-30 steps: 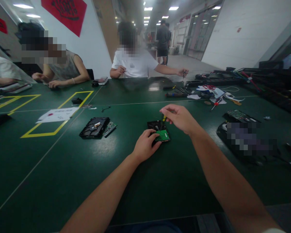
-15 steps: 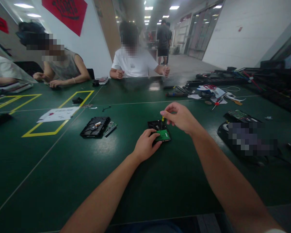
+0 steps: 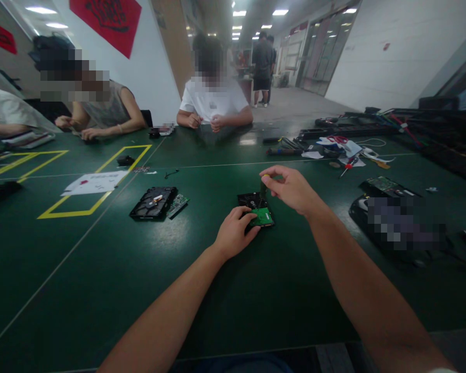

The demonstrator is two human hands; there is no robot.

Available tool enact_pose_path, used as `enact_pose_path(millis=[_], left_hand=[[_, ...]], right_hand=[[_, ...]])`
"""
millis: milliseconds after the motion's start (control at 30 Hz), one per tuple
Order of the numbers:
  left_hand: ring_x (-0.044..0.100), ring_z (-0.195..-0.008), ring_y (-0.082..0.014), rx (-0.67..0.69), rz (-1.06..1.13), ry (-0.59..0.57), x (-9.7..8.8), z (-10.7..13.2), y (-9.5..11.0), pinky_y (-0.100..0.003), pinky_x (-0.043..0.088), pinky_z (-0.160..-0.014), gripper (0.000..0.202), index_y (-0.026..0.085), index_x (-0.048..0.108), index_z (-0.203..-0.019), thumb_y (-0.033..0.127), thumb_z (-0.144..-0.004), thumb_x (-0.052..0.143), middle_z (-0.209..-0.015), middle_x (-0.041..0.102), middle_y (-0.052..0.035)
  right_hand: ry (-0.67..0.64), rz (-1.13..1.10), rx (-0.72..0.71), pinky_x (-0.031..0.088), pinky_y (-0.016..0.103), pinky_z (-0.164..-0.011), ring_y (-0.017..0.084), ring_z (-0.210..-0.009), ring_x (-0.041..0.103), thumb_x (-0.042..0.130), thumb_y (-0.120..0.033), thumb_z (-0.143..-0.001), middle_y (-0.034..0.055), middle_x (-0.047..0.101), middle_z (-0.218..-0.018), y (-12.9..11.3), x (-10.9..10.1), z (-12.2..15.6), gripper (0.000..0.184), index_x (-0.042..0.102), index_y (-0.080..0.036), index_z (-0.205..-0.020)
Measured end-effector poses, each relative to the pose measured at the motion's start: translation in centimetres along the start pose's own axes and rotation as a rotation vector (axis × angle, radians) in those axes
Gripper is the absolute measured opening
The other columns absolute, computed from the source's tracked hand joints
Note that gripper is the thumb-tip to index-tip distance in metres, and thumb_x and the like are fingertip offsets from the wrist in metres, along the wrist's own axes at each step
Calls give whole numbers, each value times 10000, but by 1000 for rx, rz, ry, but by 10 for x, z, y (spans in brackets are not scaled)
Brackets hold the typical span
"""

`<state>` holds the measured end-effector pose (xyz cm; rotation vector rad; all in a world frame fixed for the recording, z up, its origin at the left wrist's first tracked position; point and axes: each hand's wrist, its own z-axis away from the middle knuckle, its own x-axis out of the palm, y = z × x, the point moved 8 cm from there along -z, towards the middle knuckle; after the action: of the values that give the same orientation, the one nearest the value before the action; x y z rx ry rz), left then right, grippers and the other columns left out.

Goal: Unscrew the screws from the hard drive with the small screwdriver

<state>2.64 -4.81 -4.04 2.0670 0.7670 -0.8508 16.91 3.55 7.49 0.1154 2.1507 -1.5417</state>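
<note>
Flat on the green table lies a hard drive (image 3: 252,199) with its green circuit board (image 3: 263,217) facing up. My left hand (image 3: 236,232) grips the drive from its left and near sides, with fingers resting on the board. A small screwdriver (image 3: 263,189) stands nearly upright over the drive, its top pinched between the thumb and fingers of my right hand (image 3: 283,186). The shaft goes down to the board's far edge; whether the tip sits in a screw is too small to tell. To the left lie another black drive (image 3: 152,203) and a loose circuit board (image 3: 178,206).
Tools and cables (image 3: 291,147) lie at the back right, near a red-tipped screwdriver (image 3: 348,167). A black bag-like object (image 3: 361,210) and another drive (image 3: 386,185) are on the right. A paper sheet (image 3: 95,183) lies left. A person (image 3: 213,106) sits opposite.
My right hand has shifted very slightly, and the screwdriver's handle shows differently below the fingers. My left hand stays on the drive. The person opposite has brought their raised hand down beside the other.
</note>
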Motion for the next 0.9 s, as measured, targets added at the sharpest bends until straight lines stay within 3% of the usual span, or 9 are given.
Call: enact_pose_path(millis=[67,233,333,500,667,767,900], left_hand=[[594,-1297,-324,4,4,1,0,0,0,-541,557,-1088,345,226,682,-1301,362,-985,703,-1348,617,-134],[594,-1307,-320,2,11,6,1,0,-2,-538,560,-1088,352,244,683,-1306,362,-975,715,-1355,616,-124],[596,-1300,-319,3,5,5,0,0,0,-533,557,-1093,344,234,688,-1298,362,-980,710,-1344,621,-128],[603,-1288,-316,6,7,10,-3,-1,3,-525,556,-1091,334,229,693,-1289,352,-979,708,-1324,628,-129],[601,-1285,-319,7,10,5,-3,-1,3,-531,559,-1085,339,229,686,-1298,347,-981,705,-1328,626,-132],[598,-1290,-321,8,7,5,-1,-1,2,-539,561,-1084,333,241,684,-1295,360,-985,702,-1331,625,-128],[597,-1293,-320,8,10,9,-1,-1,1,-533,558,-1093,334,224,686,-1290,360,-985,702,-1330,623,-134]], right_hand=[[31,28,17,492,279,-561,151,-627,611,765,-399,-906,43,739,-850,3,-2,0,213,721,-210,-992],[63,90,55,475,274,-549,166,-645,611,819,-398,-829,36,711,-786,11,-4,-1,241,675,-213,-885],[7,-29,22,445,251,-513,136,-628,581,766,-343,-859,44,749,-915,6,2,-1,162,718,-216,-948],[-113,-214,62,382,221,-447,82,-539,512,708,-436,-945,57,764,-988,3,15,0,241,762,-201,-940],[-139,-420,193,510,230,-507,108,-602,639,612,-317,-984,83,745,-1029,11,20,-1,202,764,-184,-989],[-117,-348,169,475,221,-470,102,-576,610,634,-309,-972,64,744,-992,11,15,-2,185,768,-203,-1042],[-67,-171,87,409,216,-460,108,-558,547,668,-370,-968,4,683,-787,8,5,-2,209,777,-236,-1086]])
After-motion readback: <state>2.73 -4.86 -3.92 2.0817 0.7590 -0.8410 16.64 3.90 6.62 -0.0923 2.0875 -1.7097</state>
